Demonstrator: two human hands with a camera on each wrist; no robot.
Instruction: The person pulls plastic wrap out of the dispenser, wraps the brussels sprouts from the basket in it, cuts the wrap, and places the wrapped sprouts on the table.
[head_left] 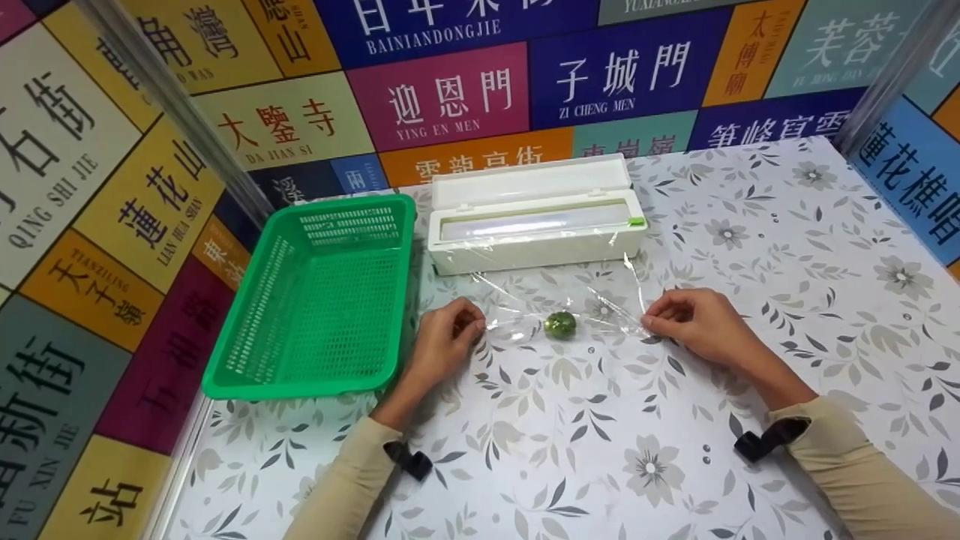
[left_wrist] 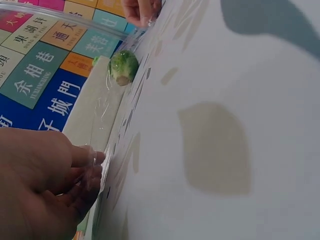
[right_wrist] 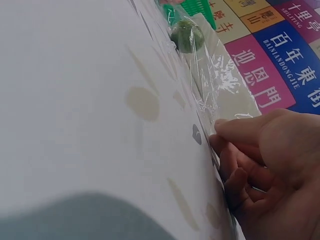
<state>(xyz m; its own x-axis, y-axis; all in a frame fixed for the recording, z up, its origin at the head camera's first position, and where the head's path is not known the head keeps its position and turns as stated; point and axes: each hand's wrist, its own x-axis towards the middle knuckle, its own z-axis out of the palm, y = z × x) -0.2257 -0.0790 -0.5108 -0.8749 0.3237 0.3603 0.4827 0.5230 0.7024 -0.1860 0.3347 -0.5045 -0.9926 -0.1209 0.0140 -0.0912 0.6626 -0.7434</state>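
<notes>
A Brussels sprout (head_left: 560,325) lies between the two hands on the patterned tabletop, with clear cling film (head_left: 517,319) over or around it. The left hand (head_left: 448,334) pinches the film's left corner between thumb and fingers. On the other side, the right hand (head_left: 699,322) pinches its right edge near the table. In the left wrist view the sprout (left_wrist: 123,67) shows its pale cut stem. The right wrist view shows film (right_wrist: 207,85) stretched from the sprout to the right fingertips. Behind, a white cling film dispenser box (head_left: 536,251) stands with its lid up.
To the left is a green plastic basket (head_left: 394,315) with perforated sides, close to the left forearm. A small green piece (head_left: 636,221) sits at the box's right end. Walls with printed signs (head_left: 442,94) enclose the table's back and sides.
</notes>
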